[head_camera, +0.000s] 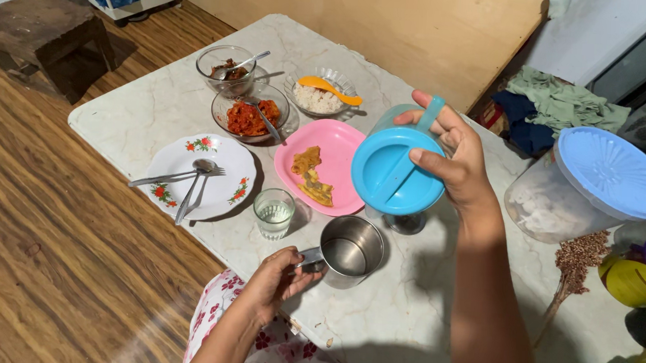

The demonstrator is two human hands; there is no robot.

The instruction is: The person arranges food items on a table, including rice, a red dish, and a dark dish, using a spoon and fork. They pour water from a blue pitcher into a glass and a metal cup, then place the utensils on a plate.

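Note:
My right hand (pixel 455 163) grips a clear jug with a blue lid (pixel 392 174) by its handle, tilted toward me above the table. Just below it stands a steel mug (pixel 350 252) with liquid inside, and my left hand (pixel 278 280) holds the mug's handle. A small glass of water (pixel 274 213) stands to the left of the mug. Behind it lies a pink plate (pixel 340 147) with a piece of yellowish food.
The marble table (pixel 404 321) also carries a white flowered plate (pixel 223 169) with a spoon and fork, a glass bowl of red food (pixel 250 116), a second glass bowl (pixel 225 69), a bowl of rice (pixel 317 97) and a big blue-lidded container (pixel 588 186). Wooden floor lies left.

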